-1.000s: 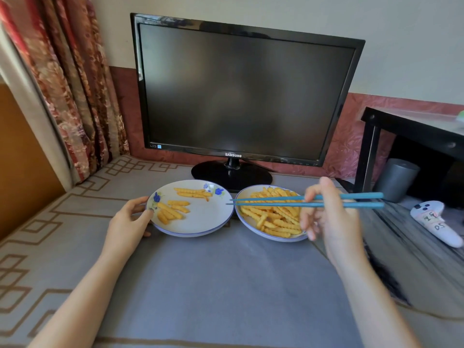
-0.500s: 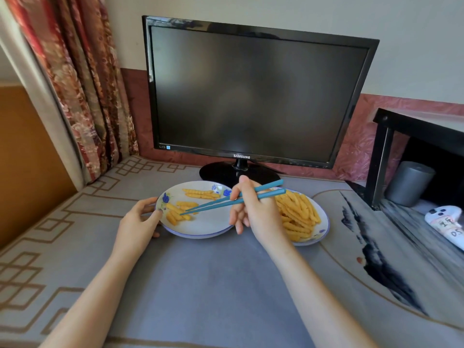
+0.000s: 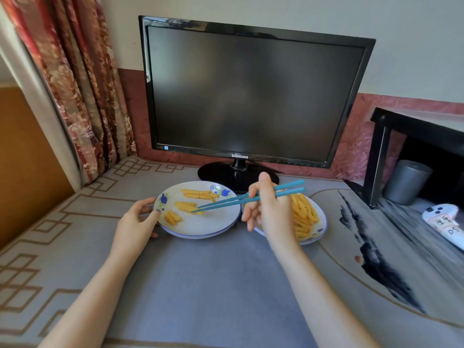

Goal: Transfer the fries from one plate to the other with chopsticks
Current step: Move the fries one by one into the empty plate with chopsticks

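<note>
Head view: the right hand [image 3: 270, 212] grips the blue chopsticks [image 3: 226, 202] near their back ends, fingers curled round them; it hangs over the gap between the two plates and covers part of the right plate [image 3: 322, 226]; the sticks' long axis runs from upper right down to lower left, tips lowered onto the middle of the left plate [image 3: 200, 226]; the tips sit close together at a fry, but whether that fry is pinched or already let go I cannot tell. The left hand [image 3: 136, 222] grips the left plate's near-left rim, thumb on the edge, steadying it on the counter [image 3: 206, 285].

A few fries [image 3: 185, 204] lie scattered on the left plate; the heap of fries [image 3: 302, 213] on the right plate is far larger, so most of the job looks undone.

The next move likely turns on one relation; the heap lies to the right of the chopstick tips, on the far side of the right hand and partly under it, while the tips point left, away from it; the right hand is much the nearer to it, the left hand well apart.
</note>
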A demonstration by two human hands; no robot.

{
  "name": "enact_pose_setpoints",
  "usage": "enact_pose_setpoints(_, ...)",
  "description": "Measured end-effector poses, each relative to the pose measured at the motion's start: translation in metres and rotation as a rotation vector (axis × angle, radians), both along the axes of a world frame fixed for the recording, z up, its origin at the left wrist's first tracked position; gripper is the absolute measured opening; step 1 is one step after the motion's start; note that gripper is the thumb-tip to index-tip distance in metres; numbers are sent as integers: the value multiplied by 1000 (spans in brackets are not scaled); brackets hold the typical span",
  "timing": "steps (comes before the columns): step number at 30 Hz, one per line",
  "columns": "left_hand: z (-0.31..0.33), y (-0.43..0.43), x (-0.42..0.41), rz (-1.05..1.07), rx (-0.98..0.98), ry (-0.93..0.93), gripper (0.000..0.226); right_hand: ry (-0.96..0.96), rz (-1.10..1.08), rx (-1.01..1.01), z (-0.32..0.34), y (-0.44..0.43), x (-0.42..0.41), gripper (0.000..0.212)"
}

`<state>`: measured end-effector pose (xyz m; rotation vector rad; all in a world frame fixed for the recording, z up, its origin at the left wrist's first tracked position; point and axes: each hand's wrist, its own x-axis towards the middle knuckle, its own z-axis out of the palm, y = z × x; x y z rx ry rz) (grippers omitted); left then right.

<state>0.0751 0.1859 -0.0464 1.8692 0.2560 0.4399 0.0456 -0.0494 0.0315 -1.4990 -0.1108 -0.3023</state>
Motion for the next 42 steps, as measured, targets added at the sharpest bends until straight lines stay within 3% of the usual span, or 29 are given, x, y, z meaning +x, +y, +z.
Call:
enact_pose_setpoints(10, 2, -1, -2, 2, -3, 6, 31, -91, -226, 25, 20, -84, -31, 43)
enact_pose_setpoints(20, 2, -2, -2, 3, 12, 2, 31, -24, -346, -22, 7, -152, -58, 42)
enact_pose_setpoints(30, 1, -2, -1, 3, 16, 3, 31, 13, -308, -79, 3, -162, -64, 42)
enact_pose_setpoints(42, -1, 0, 0, 0, 20, 10, 32, -129, -268, -82, 28, -125, -70, 40)
